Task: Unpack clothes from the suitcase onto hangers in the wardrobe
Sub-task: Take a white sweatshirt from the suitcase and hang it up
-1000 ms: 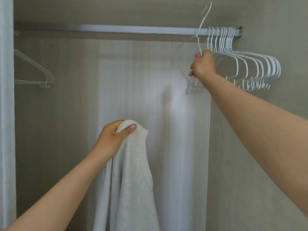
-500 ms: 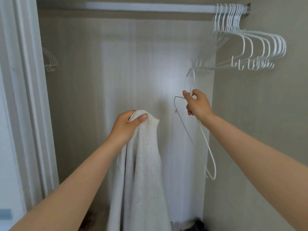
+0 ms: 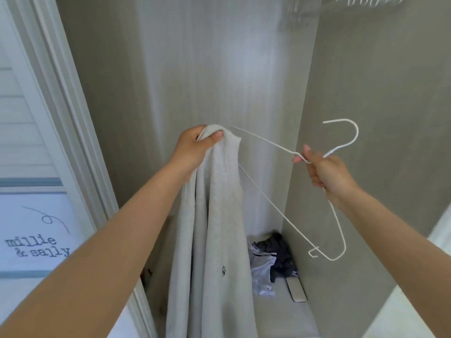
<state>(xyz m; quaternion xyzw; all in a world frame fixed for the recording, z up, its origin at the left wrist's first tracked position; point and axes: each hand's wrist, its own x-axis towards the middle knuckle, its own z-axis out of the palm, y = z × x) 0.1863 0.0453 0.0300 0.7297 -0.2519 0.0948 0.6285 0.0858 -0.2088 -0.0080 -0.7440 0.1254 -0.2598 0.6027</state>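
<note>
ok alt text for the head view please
The left hand grips the top of a hanging pale grey garment inside a wardrobe, while the right hand holds a white wire hanger by its neck, one end near the garment's top. Clothes lie on the floor.

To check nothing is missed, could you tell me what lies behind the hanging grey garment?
Crumpled dark and white clothes on the wardrobe floor; the garment hides the rest.

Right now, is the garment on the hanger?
Off: left hand grips the bunched garment; the hanger in the right hand only reaches its edge.
</note>
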